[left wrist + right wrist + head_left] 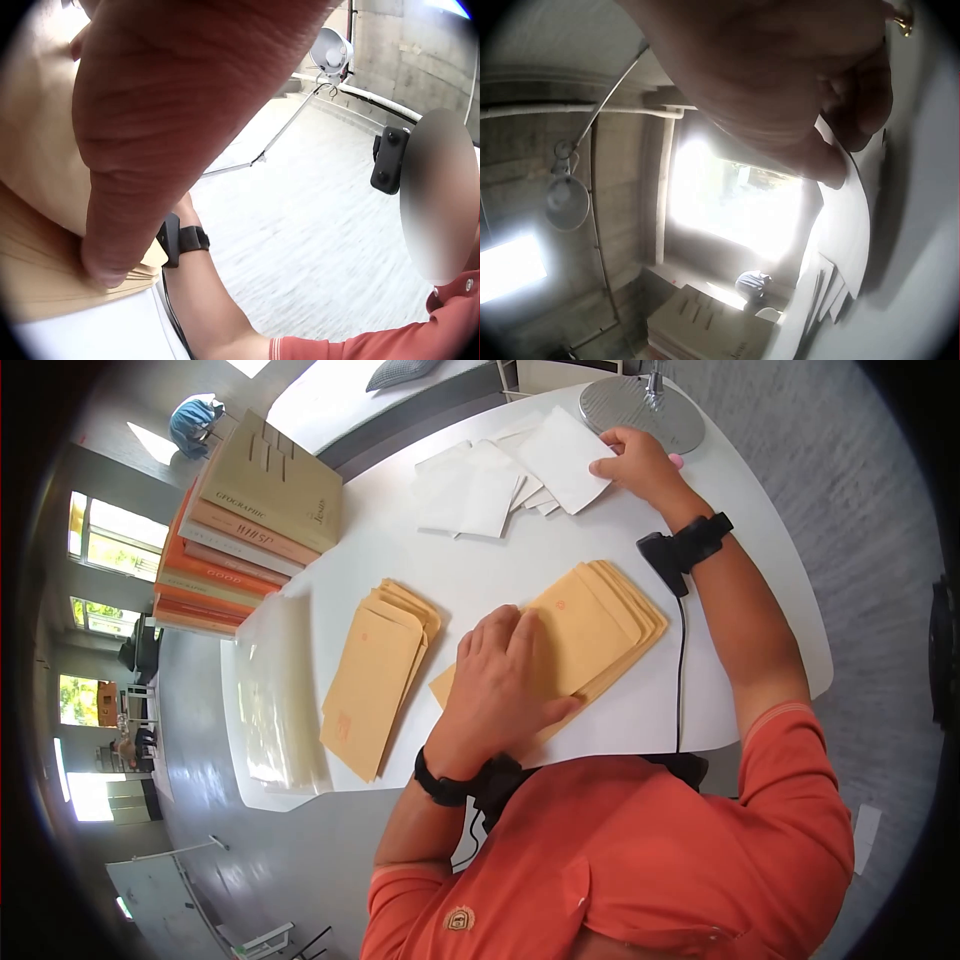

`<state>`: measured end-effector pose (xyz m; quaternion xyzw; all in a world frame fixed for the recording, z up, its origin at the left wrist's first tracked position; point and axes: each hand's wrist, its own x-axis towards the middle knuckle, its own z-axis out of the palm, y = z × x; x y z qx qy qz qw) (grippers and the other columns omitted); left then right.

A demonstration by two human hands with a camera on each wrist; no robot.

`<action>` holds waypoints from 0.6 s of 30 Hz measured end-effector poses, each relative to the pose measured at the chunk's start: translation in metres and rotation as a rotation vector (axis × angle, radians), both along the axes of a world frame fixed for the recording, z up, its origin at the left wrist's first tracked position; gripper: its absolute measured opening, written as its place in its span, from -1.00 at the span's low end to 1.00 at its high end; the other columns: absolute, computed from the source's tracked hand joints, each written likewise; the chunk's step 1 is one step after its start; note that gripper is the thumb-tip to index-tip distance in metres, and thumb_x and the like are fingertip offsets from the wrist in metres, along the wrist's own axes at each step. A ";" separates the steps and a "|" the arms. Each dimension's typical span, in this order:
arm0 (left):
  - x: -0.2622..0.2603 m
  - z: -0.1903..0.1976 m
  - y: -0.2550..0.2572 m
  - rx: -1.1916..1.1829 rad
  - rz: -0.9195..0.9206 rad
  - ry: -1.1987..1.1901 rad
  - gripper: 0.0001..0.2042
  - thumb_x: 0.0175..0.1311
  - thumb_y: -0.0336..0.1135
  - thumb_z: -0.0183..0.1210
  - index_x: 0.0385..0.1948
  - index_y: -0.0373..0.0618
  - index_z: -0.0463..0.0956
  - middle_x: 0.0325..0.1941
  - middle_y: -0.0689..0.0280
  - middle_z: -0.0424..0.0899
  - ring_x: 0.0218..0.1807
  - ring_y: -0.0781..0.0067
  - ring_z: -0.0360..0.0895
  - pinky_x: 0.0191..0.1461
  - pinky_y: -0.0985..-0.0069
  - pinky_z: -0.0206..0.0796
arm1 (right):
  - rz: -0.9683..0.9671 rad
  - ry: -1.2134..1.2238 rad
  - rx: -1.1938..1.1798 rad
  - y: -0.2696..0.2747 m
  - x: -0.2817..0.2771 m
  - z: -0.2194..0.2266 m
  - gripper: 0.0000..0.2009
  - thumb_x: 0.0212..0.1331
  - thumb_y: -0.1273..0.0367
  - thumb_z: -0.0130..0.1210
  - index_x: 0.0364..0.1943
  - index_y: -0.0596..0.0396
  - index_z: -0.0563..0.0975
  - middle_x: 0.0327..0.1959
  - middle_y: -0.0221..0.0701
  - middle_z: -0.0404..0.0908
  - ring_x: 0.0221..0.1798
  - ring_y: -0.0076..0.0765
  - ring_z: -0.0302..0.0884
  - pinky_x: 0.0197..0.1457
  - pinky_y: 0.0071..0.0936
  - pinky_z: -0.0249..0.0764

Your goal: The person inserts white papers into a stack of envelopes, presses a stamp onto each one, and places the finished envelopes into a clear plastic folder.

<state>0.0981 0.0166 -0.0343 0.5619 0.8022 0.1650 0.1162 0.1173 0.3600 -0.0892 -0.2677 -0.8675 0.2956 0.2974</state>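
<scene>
The left hand (500, 685) rests on a stack of tan envelopes (590, 615), fingers spread and fairly straight; in the left wrist view its thumb (142, 172) presses on the stack's edge. At the table's far side the right hand (643, 465) pinches the corner of a white paper piece (565, 460) between thumb and fingers. In the right wrist view this white piece (847, 225) hangs at the fingertips, with more pieces beside it. Other white pieces (465, 490) lie loosely overlapped to its left. A second tan envelope stack (370, 685) lies left of the left hand.
A clear plastic sleeve (275, 700) lies at the table's left edge. A row of books (260, 490) stands at the back left. The round metal lamp base (640, 415) is behind the right hand. A black cable (681, 670) crosses the table's right side (740, 640).
</scene>
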 end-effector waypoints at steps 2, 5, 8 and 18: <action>-0.001 0.006 -0.002 0.073 0.023 0.008 -0.05 -0.16 0.02 0.55 0.32 -0.23 0.30 0.34 -0.07 0.32 0.35 -0.13 0.31 0.40 0.09 0.22 | 0.104 0.217 -0.489 0.000 0.008 0.008 -0.56 0.00 0.32 0.37 -0.01 0.24 0.62 -0.23 -0.20 0.70 -0.20 -0.35 0.67 -0.09 -0.45 0.57; -0.006 0.013 -0.007 0.125 0.024 0.023 -0.04 -0.20 -0.08 0.57 0.34 -0.22 0.29 0.35 -0.06 0.30 0.32 -0.14 0.34 0.34 0.10 0.30 | 0.209 0.509 -0.618 -0.003 0.015 0.027 -0.64 0.18 0.35 0.32 0.04 0.17 0.58 -0.19 -0.42 0.65 -0.17 -0.56 0.58 -0.07 -0.57 0.52; -0.010 0.025 -0.013 0.168 0.051 0.060 0.00 -0.25 -0.14 0.58 0.38 -0.21 0.26 0.38 -0.06 0.29 0.35 -0.15 0.34 0.35 0.10 0.32 | 0.086 0.437 -0.543 -0.015 0.043 0.076 -0.70 0.28 0.32 0.26 0.04 0.10 0.57 -0.24 -0.45 0.66 -0.24 -0.58 0.59 -0.13 -0.55 0.54; -0.023 0.031 -0.031 0.286 0.131 0.136 0.07 -0.24 -0.10 0.58 0.44 -0.14 0.17 0.40 -0.02 0.29 0.40 -0.09 0.26 0.42 0.05 0.16 | 0.404 0.583 -0.401 -0.091 0.077 0.140 -0.83 0.30 0.43 0.20 -0.10 0.16 0.54 -0.25 -0.47 0.64 -0.21 -0.59 0.55 -0.14 -0.58 0.49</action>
